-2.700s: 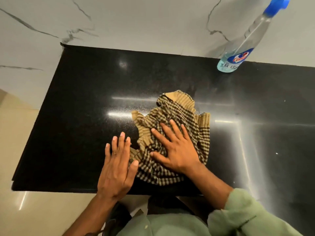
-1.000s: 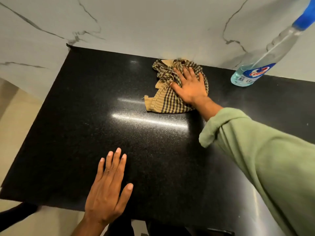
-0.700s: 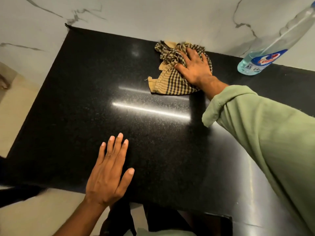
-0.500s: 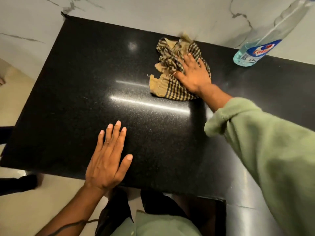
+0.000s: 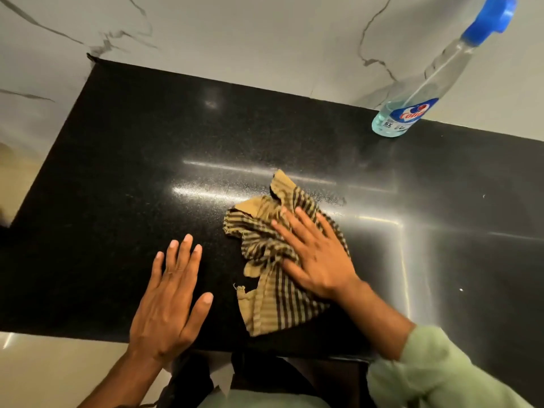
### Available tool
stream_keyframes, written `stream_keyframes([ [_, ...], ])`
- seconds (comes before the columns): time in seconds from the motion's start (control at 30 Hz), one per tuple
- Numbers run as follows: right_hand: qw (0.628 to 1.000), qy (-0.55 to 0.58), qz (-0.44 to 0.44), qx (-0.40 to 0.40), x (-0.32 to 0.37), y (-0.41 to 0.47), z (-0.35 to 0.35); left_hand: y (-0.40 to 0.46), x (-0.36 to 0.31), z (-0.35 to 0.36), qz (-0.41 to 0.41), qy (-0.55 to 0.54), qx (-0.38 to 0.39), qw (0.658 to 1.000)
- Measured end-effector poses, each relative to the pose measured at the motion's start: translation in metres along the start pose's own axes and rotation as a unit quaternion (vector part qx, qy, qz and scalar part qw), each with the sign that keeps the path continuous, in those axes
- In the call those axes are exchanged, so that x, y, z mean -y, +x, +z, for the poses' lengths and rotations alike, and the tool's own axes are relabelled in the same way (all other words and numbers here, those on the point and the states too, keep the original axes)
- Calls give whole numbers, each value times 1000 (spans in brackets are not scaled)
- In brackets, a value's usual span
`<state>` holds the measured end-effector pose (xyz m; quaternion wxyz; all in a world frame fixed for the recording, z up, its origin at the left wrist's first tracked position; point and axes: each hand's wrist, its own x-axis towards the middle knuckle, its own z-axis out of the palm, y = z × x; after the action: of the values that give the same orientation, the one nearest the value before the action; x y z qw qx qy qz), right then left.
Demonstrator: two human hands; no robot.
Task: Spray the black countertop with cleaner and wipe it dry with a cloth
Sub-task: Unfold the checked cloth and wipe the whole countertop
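Single head-worn wide-angle view, no second view to share scene with. Looks forward and steeply down from above near edge of black countertop [image 5: 123,178]. Close range: both forearms enter from bottom of frame, person's own torso visible at bottom centre. Marble wall [image 5: 265,36] fills top, floor [image 5: 44,372] lower left. Straight edges bow toward frame margins.

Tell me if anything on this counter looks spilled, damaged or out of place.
Nothing stands out. The spray bottle stands upright at the back of the black countertop, the right hand presses the bunched checked cloth flat, and the left hand rests beside it.
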<state>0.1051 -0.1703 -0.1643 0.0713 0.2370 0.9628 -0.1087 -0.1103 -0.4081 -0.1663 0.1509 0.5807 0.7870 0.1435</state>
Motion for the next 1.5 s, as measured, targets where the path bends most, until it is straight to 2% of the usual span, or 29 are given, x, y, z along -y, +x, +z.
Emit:
stream_keyframes([
  [0.17,997,4,67,-31,-57,103,-31,2,0,0,2,10,1,1000],
  [0.3,995,-3,100,-15,-89,176,-53,0,0,1,-8,7,-5,1000],
  [0.47,995,16,96,-20,-108,204,-68,0,0,2,-6,18,-13,1000],
  [0.57,988,101,114,-20,-103,210,-77,0,0,2,-2,30,-9,999],
  [0.67,964,214,154,-45,-90,216,-87,0,0,2,-1,40,-7,999],
  [0.73,967,190,165,-47,-82,214,-84,0,-1,1,0,41,-8,999],
  [0.83,985,70,156,-7,-66,203,-67,0,0,2,-2,38,-15,999],
  [0.97,994,24,110,-6,-28,163,-49,-1,1,2,2,30,-34,999],
  [1.07,997,15,70,-33,16,108,-24,-2,0,3,13,41,-64,997],
  [1.17,994,12,14,-109,69,49,7,-7,-1,2,21,46,-96,994],
  [1.27,990,18,-31,-133,97,12,32,-9,-3,5,23,32,-122,992],
  [1.4,981,19,-27,-189,112,12,36,-10,-1,4,18,51,-130,990],
  [1.5,988,25,-4,-151,113,36,28,-6,0,9,-12,81,-122,989],
])
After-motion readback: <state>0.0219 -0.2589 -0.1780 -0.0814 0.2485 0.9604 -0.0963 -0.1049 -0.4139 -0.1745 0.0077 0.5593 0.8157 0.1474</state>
